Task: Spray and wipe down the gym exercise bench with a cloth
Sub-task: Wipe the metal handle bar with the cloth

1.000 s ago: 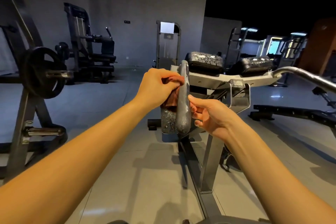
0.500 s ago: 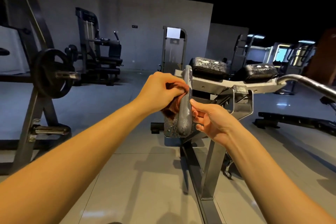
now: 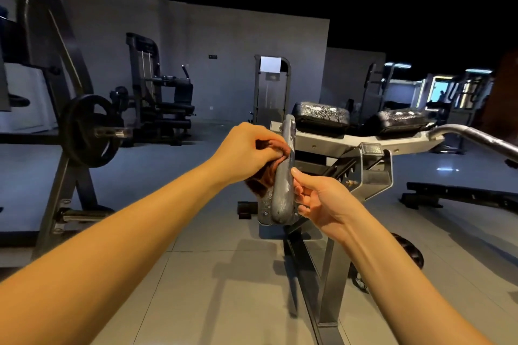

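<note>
Press the cloth (image 3: 262, 180), bunched in the gripping left hand (image 3: 244, 151), flat against the left face of the upright bench pad (image 3: 283, 187); steady with right hand (image 3: 322, 204), fingers curled round its edge; wipe top to bottom.

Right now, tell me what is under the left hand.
Under the left hand is a brown cloth, bunched against the left face of the upright pad, with a fold hanging below the hand. The pad face beneath the cloth is covered and cannot be seen.
</note>
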